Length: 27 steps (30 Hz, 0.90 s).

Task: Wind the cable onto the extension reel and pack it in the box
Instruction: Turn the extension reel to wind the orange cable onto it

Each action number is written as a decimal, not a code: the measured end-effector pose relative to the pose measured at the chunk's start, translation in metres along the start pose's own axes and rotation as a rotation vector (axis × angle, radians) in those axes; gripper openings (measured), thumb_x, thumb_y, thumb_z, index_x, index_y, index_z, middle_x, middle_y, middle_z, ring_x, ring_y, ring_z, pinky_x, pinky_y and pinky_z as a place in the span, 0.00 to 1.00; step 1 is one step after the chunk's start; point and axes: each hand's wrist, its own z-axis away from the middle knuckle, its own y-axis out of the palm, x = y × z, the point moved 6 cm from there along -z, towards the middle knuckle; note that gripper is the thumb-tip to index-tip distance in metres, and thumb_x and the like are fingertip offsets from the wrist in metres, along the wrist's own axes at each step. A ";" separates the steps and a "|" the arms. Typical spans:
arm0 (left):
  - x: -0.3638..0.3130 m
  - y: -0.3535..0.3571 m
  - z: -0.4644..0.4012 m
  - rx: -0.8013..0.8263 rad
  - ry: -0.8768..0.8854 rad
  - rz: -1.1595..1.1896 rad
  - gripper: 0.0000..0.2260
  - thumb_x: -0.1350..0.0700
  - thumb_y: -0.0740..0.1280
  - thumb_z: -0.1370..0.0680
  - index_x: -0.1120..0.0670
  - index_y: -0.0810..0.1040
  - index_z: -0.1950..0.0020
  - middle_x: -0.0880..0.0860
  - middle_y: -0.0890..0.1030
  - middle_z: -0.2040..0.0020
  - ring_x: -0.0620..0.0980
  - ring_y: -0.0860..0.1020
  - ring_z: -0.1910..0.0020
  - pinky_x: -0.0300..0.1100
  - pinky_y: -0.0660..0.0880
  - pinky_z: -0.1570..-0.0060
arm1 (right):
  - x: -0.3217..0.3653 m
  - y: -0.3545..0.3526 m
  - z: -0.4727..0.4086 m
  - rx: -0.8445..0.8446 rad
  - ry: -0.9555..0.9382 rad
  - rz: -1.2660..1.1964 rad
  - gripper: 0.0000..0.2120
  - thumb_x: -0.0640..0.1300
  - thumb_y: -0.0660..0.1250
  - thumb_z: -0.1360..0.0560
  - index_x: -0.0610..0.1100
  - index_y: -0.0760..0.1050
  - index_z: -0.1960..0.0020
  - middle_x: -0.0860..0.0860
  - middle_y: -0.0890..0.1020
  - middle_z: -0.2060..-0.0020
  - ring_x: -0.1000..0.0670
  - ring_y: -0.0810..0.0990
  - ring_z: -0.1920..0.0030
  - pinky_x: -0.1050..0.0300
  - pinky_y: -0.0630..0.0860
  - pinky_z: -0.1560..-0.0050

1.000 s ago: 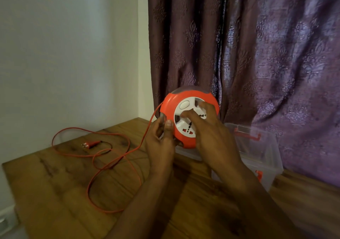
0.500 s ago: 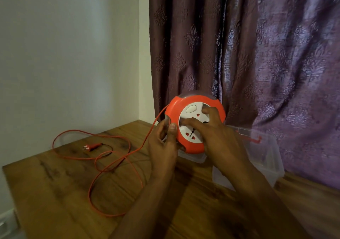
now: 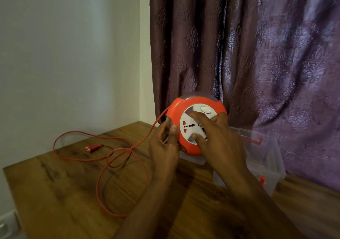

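Since the earlier frame the white socket face (image 3: 193, 128) of the reel has turned: its oval switch (image 3: 205, 109), which sat at the upper left of the face, is now at the upper right, and the loose cable loops on the table lie a little differently.

Largest first: a purple patterned curtain (image 3: 257, 54) fills the right and upper middle of the frame, and a pale wall (image 3: 73, 45) takes the upper left. The wooden table (image 3: 64, 192) covers the lower part. A clear plastic box (image 3: 266, 161) with red latches stands at the right middle, partly behind the right arm.

The orange extension reel (image 3: 196, 126) is held up in the centre of the frame, above the table and just left of the box. The left hand (image 3: 163, 146) grips its left rim, thumb on the front, fingers curled behind. The right hand (image 3: 219, 141) lies on the socket face with fingertips bent and pressing, apparently turning it.

The orange cable (image 3: 121, 165) runs from the reel's left edge down to loose crossed loops at lower left, ending in the plug (image 3: 92, 148).

To wind well, I think the left hand should keep the casing steady, and the crossed loops should not be pulled into a knot.
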 end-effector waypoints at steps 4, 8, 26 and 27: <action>0.000 0.000 0.001 -0.020 -0.002 0.017 0.11 0.48 0.67 0.22 0.41 0.79 0.40 0.47 0.84 0.43 0.49 0.83 0.44 0.55 0.82 0.49 | -0.003 0.001 0.000 -0.038 0.063 -0.022 0.29 0.58 0.66 0.28 0.68 0.57 0.32 0.47 0.69 0.42 0.42 0.78 0.50 0.49 0.76 0.53; 0.000 0.002 0.001 -0.012 -0.004 -0.008 0.11 0.48 0.67 0.21 0.37 0.78 0.40 0.46 0.83 0.41 0.48 0.81 0.41 0.56 0.80 0.45 | -0.010 0.001 0.001 -0.098 0.141 -0.061 0.27 0.64 0.64 0.28 0.65 0.59 0.32 0.47 0.76 0.44 0.43 0.79 0.49 0.51 0.75 0.56; -0.005 -0.005 0.000 -0.044 -0.065 0.025 0.21 0.44 0.65 0.24 0.48 0.76 0.32 0.49 0.83 0.41 0.51 0.83 0.44 0.56 0.82 0.50 | 0.010 -0.012 -0.004 0.085 -0.205 0.035 0.19 0.42 0.57 0.28 0.59 0.67 0.41 0.50 0.59 0.31 0.40 0.75 0.44 0.53 0.74 0.60; -0.004 -0.006 0.000 -0.042 -0.066 0.022 0.20 0.43 0.65 0.24 0.47 0.77 0.33 0.49 0.83 0.41 0.51 0.83 0.44 0.56 0.82 0.49 | 0.010 -0.010 -0.004 0.105 -0.236 0.041 0.18 0.43 0.57 0.28 0.60 0.68 0.41 0.51 0.58 0.30 0.40 0.72 0.39 0.51 0.76 0.56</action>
